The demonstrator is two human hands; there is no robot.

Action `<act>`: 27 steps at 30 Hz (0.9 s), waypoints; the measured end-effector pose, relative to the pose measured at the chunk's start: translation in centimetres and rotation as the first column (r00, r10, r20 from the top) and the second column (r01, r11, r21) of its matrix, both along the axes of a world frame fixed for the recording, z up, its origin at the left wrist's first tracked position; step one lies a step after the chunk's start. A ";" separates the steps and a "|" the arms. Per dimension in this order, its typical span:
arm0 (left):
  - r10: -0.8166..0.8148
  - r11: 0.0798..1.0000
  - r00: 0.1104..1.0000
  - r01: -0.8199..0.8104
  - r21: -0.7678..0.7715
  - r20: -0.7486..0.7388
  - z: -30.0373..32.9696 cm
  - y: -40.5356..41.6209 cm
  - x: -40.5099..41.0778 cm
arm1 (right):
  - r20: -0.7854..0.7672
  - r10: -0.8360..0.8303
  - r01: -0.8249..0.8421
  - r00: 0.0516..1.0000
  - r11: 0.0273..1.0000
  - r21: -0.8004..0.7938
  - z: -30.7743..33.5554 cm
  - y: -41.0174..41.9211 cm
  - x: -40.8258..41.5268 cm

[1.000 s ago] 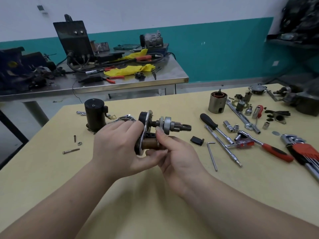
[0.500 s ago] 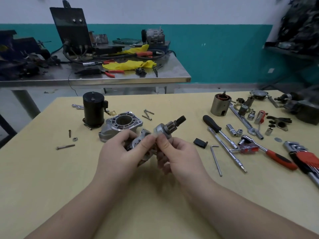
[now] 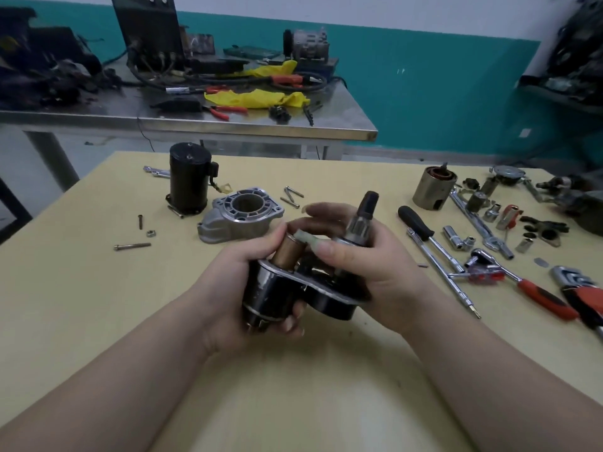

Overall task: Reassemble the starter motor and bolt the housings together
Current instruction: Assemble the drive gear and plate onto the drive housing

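Two bare forearms reach in from the bottom edge over a pale yellow tabletop (image 3: pixel 98 321). The left hand (image 3: pixel 235 288) wraps its fingers and thumb around the black starter housing (image 3: pixel 287 295), held above the table's middle with its open face tilted up. The right hand (image 3: pixel 368 256) grips the same assembly from the 3 o'clock side, its thumb pressed on a pale green lever (image 3: pixel 308 241) beside the brass-coloured plunger (image 3: pixel 288 252); its palm hides the base of the splined pinion shaft (image 3: pixel 363 216), which points toward 12 o'clock.

Just beyond the hands, at 11 o'clock, the cast aluminium nose housing (image 3: pixel 241 216) lies on the table, with a black cylindrical motor body (image 3: pixel 189 181) standing behind it. Loose bolts (image 3: pixel 132 246) and a nut (image 3: pixel 150 233) lie at 9 o'clock. At 2 to 3 o'clock lie a black-handled screwdriver (image 3: pixel 416 221), sockets, a red-handled ratchet (image 3: pixel 522 285), and a field coil casing (image 3: pixel 432 189).

Farther off, a steel workbench (image 3: pixel 228 125) carries a yellow cloth (image 3: pixel 257 98), red pliers and cables, against a teal and white wall (image 3: pixel 440 93). The dark heaps at the far left and right edges are blurred and cut off.
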State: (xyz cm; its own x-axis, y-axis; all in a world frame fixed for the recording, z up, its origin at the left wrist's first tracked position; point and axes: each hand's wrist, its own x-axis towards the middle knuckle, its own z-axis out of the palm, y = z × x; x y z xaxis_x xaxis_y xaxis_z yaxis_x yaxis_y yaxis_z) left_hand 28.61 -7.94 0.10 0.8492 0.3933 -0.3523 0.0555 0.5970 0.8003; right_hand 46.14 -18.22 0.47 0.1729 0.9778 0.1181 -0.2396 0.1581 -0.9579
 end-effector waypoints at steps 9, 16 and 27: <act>-0.250 0.963 0.966 0.256 -0.086 0.071 -0.5 1.2 -0.8 | -0.158 -0.116 0.108 0.981 0.992 -0.060 -0.4 0.0 -0.1; -0.244 0.960 0.969 0.248 -0.134 0.045 -1.4 1.2 0.1 | -0.105 -0.108 0.101 0.989 0.992 -0.072 -0.5 -0.4 0.1; -0.306 0.941 0.945 0.319 -0.114 0.115 -1.5 1.3 -0.2 | -0.095 -0.026 0.023 0.995 0.999 -0.027 -0.5 -0.3 0.5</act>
State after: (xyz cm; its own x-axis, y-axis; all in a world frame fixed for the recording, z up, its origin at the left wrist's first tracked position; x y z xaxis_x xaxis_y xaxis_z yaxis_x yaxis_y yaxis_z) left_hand 28.39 -6.65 -1.39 0.9538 0.0594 -0.2946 0.1837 0.6604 0.7281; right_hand 46.66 -18.52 0.00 0.2063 0.9756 0.0751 -0.3262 0.1409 -0.9347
